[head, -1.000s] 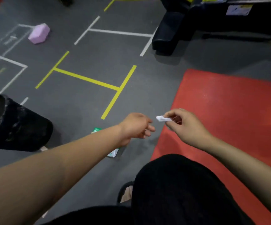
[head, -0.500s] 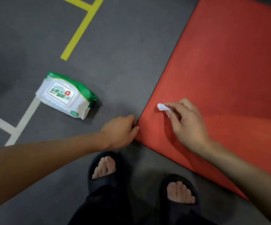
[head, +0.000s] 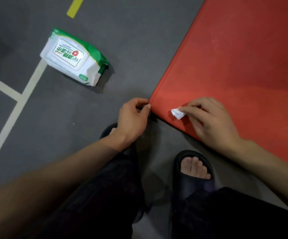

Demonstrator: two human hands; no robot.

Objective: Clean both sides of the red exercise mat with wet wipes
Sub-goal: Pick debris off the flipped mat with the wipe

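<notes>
So, current state:
left hand [head: 132, 116]: arm reaches forward and down, fingers curled, pinching the near corner of the red mat [head: 239, 69]; thumb tip right on the corner edge.
right hand [head: 212, 121]: palm down over the mat just inside that corner, fingers curled, grasping a small folded white wipe [head: 178, 113] between thumb and fingertips; wipe sticks out to the left of the fingers.
wipe vs mat: sits low over the mat's near edge; contact with the surface, can't tell.
red mat: flat on the grey floor [head: 132, 40], fills the right side and runs out of view at top and right. Near corner points toward the left hand; left edge runs diagonally up and right from it, long axis can't be judged from this crop.
wipes pack [head: 74, 56]: white and green, lid closed, lying on the floor well left of the mat, long axis slanting from upper left to lower right, one end over a pale floor line [head: 17, 104].
feet: black slippers [head: 193, 171] on the floor just short of the mat corner.
</notes>
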